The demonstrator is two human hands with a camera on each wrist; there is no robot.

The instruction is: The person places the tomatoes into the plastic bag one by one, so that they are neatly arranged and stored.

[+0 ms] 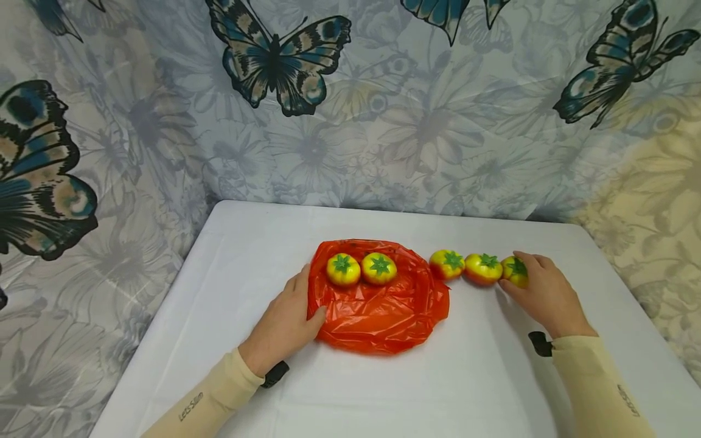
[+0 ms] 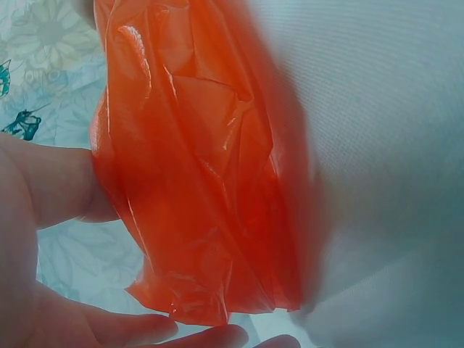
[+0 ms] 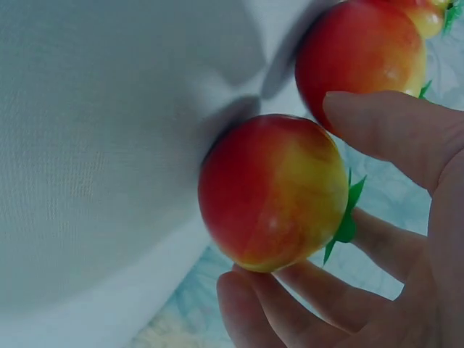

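Observation:
A crumpled red plastic bag (image 1: pixel 378 322) lies on the white table, with two red-and-yellow tomatoes, a left one (image 1: pixel 343 270) and a right one (image 1: pixel 379 269), on its far part. My left hand (image 1: pixel 287 316) holds the bag's left side, thumb on the near side and fingers along the edge. Off the bag's right side, three tomatoes form a row: one by the bag (image 1: pixel 446 265), a middle one (image 1: pixel 483 269) and an end one (image 1: pixel 515 272). My right hand (image 1: pixel 547 295) has its thumb and fingers round the end tomato (image 3: pixel 274 192); the thumb tip overlaps the middle tomato (image 3: pixel 362 61) in the right wrist view.
The white-covered table (image 1: pixel 263 237) has its far edge close to a wall (image 1: pixel 383 140) covered in butterfly-and-flower fabric. Similar fabric hangs along the left and right sides. Both forearms wear beige sleeves and dark wrist straps.

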